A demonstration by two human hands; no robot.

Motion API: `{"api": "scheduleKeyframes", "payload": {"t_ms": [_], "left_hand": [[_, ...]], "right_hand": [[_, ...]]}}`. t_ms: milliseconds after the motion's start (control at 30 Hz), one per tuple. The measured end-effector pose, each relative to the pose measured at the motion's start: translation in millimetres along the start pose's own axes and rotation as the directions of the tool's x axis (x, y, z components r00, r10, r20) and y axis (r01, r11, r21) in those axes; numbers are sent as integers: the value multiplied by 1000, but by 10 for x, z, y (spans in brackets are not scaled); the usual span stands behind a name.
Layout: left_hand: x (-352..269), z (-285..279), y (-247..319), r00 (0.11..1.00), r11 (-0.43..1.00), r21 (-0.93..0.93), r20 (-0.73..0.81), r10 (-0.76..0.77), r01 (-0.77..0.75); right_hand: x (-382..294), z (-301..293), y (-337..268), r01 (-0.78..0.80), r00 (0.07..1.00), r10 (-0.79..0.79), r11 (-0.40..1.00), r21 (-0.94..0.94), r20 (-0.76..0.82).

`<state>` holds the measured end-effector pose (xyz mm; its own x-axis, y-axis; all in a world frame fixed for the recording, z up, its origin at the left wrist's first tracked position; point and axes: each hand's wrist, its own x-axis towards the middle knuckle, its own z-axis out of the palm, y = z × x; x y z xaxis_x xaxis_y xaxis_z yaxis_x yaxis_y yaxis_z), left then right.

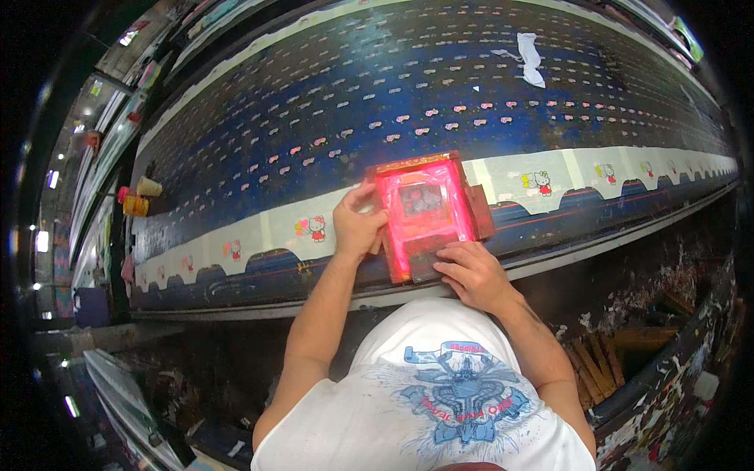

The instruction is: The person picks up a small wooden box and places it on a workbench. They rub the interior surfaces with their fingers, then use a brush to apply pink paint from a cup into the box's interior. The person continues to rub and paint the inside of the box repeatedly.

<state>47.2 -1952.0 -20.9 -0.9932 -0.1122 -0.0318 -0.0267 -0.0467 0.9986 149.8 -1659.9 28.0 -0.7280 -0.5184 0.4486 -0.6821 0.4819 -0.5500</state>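
Note:
A small wooden screen-printing frame lies across a white scallop-edged fabric strip. Bright pink ink covers the borders of its screen, around a greyish mesh window. My left hand grips the frame's left side, thumb on top of the edge. At the near end of the screen, a dark flat squeegee rests in the ink, and the fingers of my right hand hold its right end. Printed cartoon cats with red clothing, such as one cat, repeat along the strip on both sides. The frame hides the fabric beneath it.
A long dark-blue printing table carries rows of small printed marks. A crumpled white cloth lies toward the far side. Ink-stained cups stand at the left end. Wooden pieces and scraps lie below, to my right.

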Motion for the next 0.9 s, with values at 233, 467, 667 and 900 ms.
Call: {"api": "scheduleKeyframes", "payload": {"t_ms": [233,467,667,900], "left_hand": [[19,55,-136,998,997,30,-15,-67,67],[4,30,-199,990,977,-159,13,-140,140],[14,20,-238,989,966,-217,3,-146,143],[-13,21,-177,980,951,-241,16,-198,196]], "right_hand": [[-128,-59,280,87,994,-88,996,10,57],[8,-129,338,193,980,-193,981,8,48],[209,-107,416,193,981,-194,980,41,10],[373,-126,295,156,979,-138,981,-115,149]]}}
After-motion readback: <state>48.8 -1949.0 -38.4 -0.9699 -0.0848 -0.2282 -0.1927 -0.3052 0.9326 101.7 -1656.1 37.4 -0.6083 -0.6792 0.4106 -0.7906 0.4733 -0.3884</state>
